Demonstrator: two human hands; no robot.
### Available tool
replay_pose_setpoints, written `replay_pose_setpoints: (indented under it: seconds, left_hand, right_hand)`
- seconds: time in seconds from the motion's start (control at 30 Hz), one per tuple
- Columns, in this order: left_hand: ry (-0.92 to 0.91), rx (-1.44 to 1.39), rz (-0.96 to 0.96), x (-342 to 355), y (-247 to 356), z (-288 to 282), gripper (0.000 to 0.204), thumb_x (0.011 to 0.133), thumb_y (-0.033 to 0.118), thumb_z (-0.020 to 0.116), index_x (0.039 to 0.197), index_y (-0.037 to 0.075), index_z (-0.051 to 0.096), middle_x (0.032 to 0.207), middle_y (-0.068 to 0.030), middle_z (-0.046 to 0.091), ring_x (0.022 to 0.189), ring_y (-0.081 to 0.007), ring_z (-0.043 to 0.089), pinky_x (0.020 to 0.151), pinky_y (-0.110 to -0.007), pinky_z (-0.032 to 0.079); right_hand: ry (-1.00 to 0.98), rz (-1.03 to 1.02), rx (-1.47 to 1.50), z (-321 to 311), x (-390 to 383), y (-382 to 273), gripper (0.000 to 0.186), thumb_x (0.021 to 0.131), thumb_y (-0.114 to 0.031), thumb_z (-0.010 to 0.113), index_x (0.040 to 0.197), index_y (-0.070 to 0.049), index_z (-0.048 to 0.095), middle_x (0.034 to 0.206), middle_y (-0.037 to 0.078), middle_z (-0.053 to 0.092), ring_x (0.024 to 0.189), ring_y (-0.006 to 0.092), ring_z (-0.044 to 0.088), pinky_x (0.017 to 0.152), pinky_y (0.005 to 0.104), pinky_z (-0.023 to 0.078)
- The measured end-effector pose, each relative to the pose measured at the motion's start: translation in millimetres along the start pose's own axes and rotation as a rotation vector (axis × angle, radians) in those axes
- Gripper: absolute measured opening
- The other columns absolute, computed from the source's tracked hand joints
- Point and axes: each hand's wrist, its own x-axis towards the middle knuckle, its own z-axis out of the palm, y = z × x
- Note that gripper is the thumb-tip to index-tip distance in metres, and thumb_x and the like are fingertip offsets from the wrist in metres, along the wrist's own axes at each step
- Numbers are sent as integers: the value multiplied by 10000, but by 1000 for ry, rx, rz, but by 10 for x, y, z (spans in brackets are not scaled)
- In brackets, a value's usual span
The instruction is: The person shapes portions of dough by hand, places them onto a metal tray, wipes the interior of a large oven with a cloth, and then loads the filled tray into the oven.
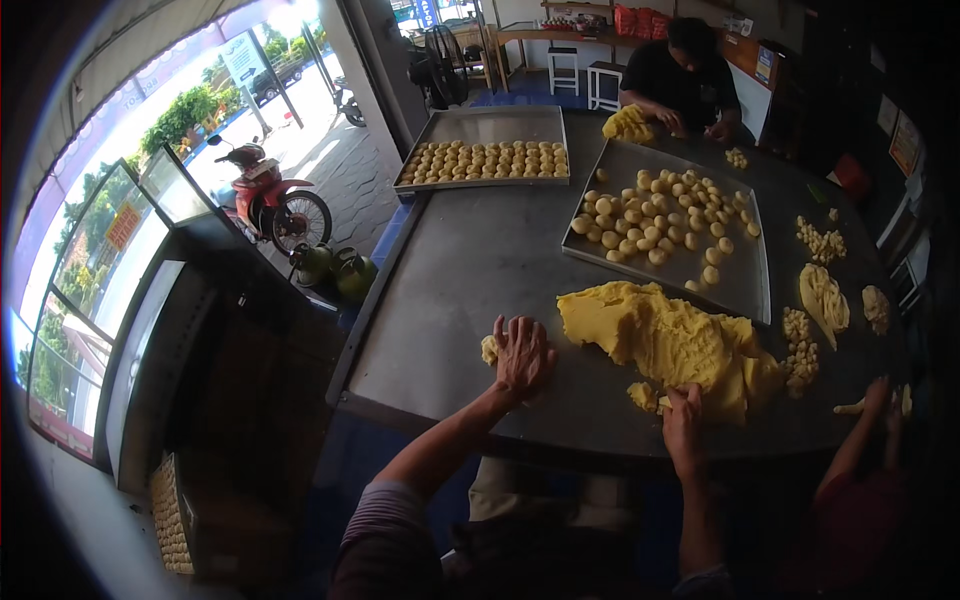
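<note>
Yellow dough [670, 335] lies in one big, rough-sided mass on the dark metal table [440, 300], to the right of the left hand [525, 355] and directly beyond the right hand [683, 412]. The left hand is palm down with its fingers apart and pointing away, not closed around anything; a paler dough piece [489, 349] shows at its left edge, partly hidden by it. The right hand has its fingers curled near the table edge, a small pale bit at their tips; whether they pinch it or only touch it, I cannot tell. Just left of those fingertips sits a small yellow lump [641, 396]. Beyond both hands, past the big mass, a shallow metal tray [742, 285] holds loosely scattered dough balls [660, 215]; farther off and to its left, a second tray [490, 124] carries shaped pieces [482, 162] in close rows. To the right of the right hand, past the mass, lie a cluster of small dough bits [800, 352], a long pale lump [824, 300] and a smaller pale lump [876, 310]. Farther right, near the table edge, another person's hands [882, 398] are at a thin dough strip [850, 408]. Across the table from the grip, a co-worker in a dark top [685, 80] bends over the work, a yellow dough portion [627, 124] beside one hand.
</note>
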Motion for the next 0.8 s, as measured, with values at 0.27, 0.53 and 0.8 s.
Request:
replay_pose_setpoints:
  seconds: [0.27,0.53,0.8]
  left_hand:
    - [189,165,171,206,-407,-259,343,832,303,577,1039,30,565,1089,-139,491,1162,-305,422,1055,-574,238]
    - [116,219,32,-62,-138,-248,214,841,220,572,984,62,595,1051,-106,531,1060,-269,471,925,-514,287]
    - [-132,-10,-250,-659,-39,-543,228,834,191,626,1011,59,567,1137,-109,525,1119,-287,454,930,-494,283]
  right_hand:
    - [345,-197,104,527,-160,-485,452,874,119,470,1324,72,492,1454,257,381,1282,381,474,1012,399,471]
    - [396,-86,168,492,-51,-390,434,859,100,476,1292,79,497,1327,290,474,1206,419,513,991,430,474]
    - [395,-254,219,450,-23,-199,361,908,37,493,1262,44,564,1257,241,549,1105,407,573,942,417,474]
